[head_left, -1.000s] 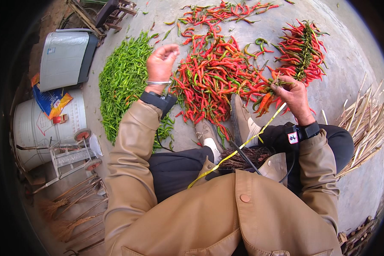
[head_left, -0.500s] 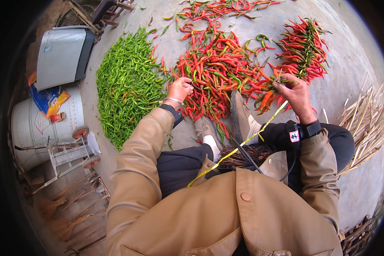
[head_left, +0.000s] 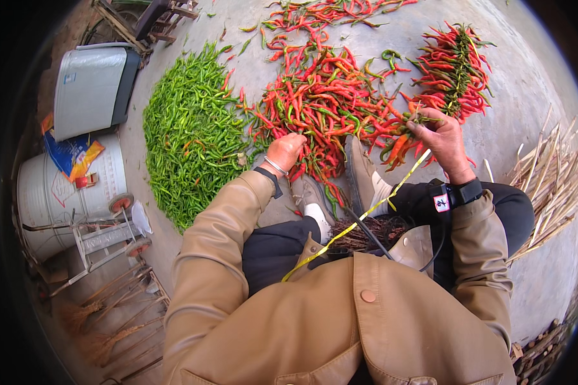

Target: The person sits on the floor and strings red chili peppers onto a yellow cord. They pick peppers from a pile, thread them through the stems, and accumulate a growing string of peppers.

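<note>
A heap of long red chili peppers (head_left: 327, 96), some partly green, lies on the floor before my shoes. At its near left edge is my left hand (head_left: 285, 153), back upward, its fingers curled down and mostly hidden against the peppers. My right hand (head_left: 444, 140) pinches the stems of a small bunch of red and orange chili peppers (head_left: 401, 144), which hang from it. Just beyond it lies a thick string of red chili peppers (head_left: 455, 74), stems gathered along a yellow strip. Another yellow strip (head_left: 366, 215) runs slantwise from my lap up toward my right hand.
A broad heap of green chili peppers (head_left: 192, 135) lies on the left. Beyond it are a grey bin (head_left: 90, 90), a white drum (head_left: 42, 192) and a small metal cart (head_left: 106, 240). Dry stalks (head_left: 552, 186) lie on the right. Dark twigs (head_left: 369, 234) sit between my legs.
My left hand has moved down and slightly right onto the near edge of the red pepper heap. The right hand stays in place with its bunch of chili peppers.
</note>
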`<state>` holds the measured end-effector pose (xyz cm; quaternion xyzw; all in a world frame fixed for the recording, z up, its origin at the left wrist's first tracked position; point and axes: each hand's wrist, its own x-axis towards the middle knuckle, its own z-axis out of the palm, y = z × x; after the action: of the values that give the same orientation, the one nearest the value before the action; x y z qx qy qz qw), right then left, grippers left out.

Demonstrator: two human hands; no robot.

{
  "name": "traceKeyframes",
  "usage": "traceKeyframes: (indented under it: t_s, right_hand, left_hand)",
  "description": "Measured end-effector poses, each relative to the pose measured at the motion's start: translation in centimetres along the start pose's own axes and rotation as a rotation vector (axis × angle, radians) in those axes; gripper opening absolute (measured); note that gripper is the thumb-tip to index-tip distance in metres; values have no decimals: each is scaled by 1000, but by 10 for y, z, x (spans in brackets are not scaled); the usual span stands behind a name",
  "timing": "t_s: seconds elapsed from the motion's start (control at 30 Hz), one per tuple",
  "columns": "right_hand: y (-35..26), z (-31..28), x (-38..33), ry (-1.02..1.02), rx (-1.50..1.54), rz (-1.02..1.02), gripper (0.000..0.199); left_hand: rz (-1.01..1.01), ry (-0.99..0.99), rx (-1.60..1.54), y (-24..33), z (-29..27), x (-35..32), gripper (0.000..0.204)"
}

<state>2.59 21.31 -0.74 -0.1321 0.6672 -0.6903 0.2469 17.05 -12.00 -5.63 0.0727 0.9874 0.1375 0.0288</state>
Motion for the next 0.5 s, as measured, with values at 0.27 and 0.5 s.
traceKeyframes:
  t_s: [0.27,0.5]
  right_hand:
    - [2,-2,1,-25,-66,10,20]
    - [2,-2,1,-32,-69,-23,20]
  left_hand:
    - [-160,175,-269,18,-31,22,15]
    - [399,3,-70,58,-27,23,9]
